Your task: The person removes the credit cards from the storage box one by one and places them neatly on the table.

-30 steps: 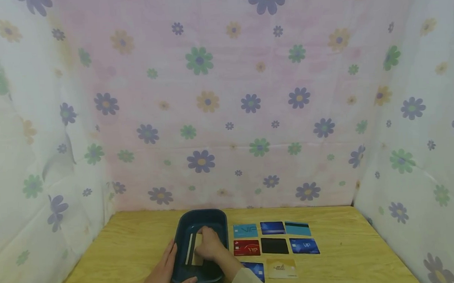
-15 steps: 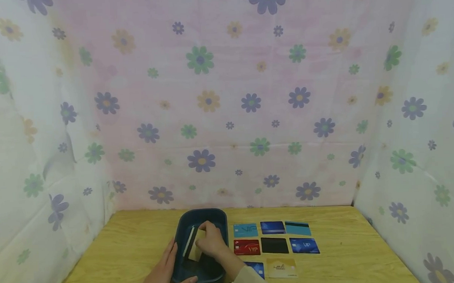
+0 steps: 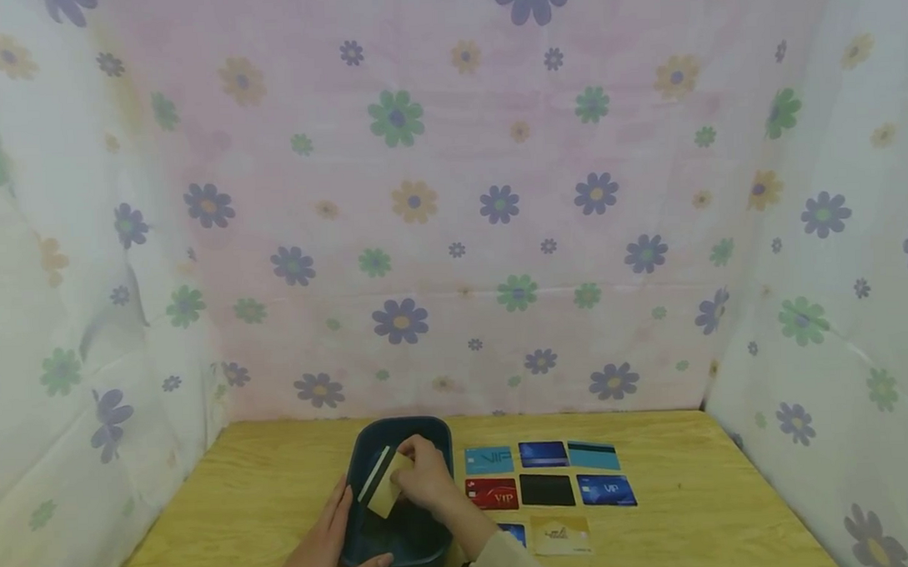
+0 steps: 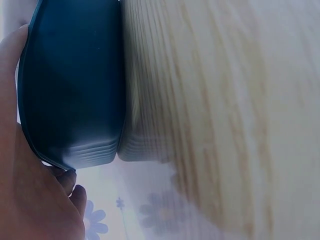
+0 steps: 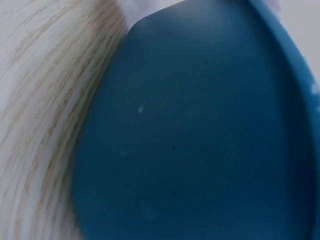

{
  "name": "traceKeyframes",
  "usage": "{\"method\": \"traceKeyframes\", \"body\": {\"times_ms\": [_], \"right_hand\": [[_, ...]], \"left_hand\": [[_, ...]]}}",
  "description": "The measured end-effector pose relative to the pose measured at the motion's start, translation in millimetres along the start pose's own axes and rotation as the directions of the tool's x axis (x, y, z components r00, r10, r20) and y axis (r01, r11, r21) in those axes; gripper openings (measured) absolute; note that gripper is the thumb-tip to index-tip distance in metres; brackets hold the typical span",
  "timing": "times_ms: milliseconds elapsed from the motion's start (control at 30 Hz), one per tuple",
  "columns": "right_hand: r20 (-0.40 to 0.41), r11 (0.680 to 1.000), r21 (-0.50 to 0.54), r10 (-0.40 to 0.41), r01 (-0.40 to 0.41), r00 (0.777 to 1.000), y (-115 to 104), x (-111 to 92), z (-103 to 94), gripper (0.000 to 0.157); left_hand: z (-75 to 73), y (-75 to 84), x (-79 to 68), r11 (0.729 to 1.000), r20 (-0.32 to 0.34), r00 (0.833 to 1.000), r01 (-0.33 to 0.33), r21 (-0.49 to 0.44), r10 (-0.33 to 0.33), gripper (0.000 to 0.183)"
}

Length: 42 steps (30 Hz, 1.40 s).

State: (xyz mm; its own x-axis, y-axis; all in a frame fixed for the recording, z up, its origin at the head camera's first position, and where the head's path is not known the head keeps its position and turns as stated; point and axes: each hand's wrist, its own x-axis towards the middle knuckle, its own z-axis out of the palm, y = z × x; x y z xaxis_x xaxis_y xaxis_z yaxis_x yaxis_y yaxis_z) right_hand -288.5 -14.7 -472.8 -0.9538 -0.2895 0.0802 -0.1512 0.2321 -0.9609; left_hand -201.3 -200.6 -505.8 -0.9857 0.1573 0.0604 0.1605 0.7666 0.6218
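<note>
A dark teal plastic tub (image 3: 365,438) stands on the wooden table, its long side running away from me. My left hand (image 3: 320,540) holds it at the near left, fingers along the outer left wall and thumb over the near rim. In the left wrist view that hand spans the end of the tub (image 4: 75,85). Inside the tub outline, my right hand (image 3: 428,478) pinches a gold card (image 3: 386,491) with a black stripe, tilted above the tub floor. The right wrist view shows only the tub's outer wall (image 5: 190,125); the right fingers are hidden there.
To the tub's right, cards lie in rows: a light blue VIP card (image 3: 488,460), a dark blue one (image 3: 542,454), a striped light blue one (image 3: 593,456), a red VIP card (image 3: 491,493), a black one (image 3: 547,490), a blue VIP card (image 3: 607,490) and a gold one (image 3: 560,536).
The right hand has lifted the gold striped card off the tub floor and turned it to slant. The left hand keeps its hold on the tub.
</note>
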Motion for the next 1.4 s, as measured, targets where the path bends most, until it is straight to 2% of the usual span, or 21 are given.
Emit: {"method": "traceKeyframes", "body": {"times_ms": [233,500,600,933,1067,1400], "right_hand": [[0.009,1.0,0.01,-0.029,0.029,1.0,-6,-4,-7.3,0.031],[0.029,0.996,0.088,-0.02,0.018,0.999,-15,-13,-19.8,0.03],[0.028,0.996,0.086,-0.016,0.014,0.999,-16,-15,-26.8,0.03],[0.039,0.994,0.109,0.015,-0.02,0.999,-9,-22,-47.8,0.032],[0.048,0.992,0.127,0.019,-0.025,0.999,-7,-24,-58.3,0.035],[0.007,0.984,0.179,0.02,-0.021,1.0,1,-31,-79.8,0.033]], "left_hand": [[-1.0,0.8,-1.2,1.0,-0.009,1.0,-0.015,0.015,0.015,0.115],[0.2,0.7,-1.0,1.0,-0.006,1.0,0.006,0.019,-0.005,0.116],[0.6,0.9,-0.8,1.0,-0.008,1.0,0.011,0.02,-0.011,0.117],[2.7,1.5,-2.0,0.999,-0.006,0.999,0.034,0.034,-0.034,0.118],[3.0,0.9,-1.8,0.999,-0.012,1.0,0.027,0.032,-0.027,0.118],[2.3,-1.0,-0.5,0.999,-0.016,1.0,0.001,0.035,-0.001,0.118]]}}
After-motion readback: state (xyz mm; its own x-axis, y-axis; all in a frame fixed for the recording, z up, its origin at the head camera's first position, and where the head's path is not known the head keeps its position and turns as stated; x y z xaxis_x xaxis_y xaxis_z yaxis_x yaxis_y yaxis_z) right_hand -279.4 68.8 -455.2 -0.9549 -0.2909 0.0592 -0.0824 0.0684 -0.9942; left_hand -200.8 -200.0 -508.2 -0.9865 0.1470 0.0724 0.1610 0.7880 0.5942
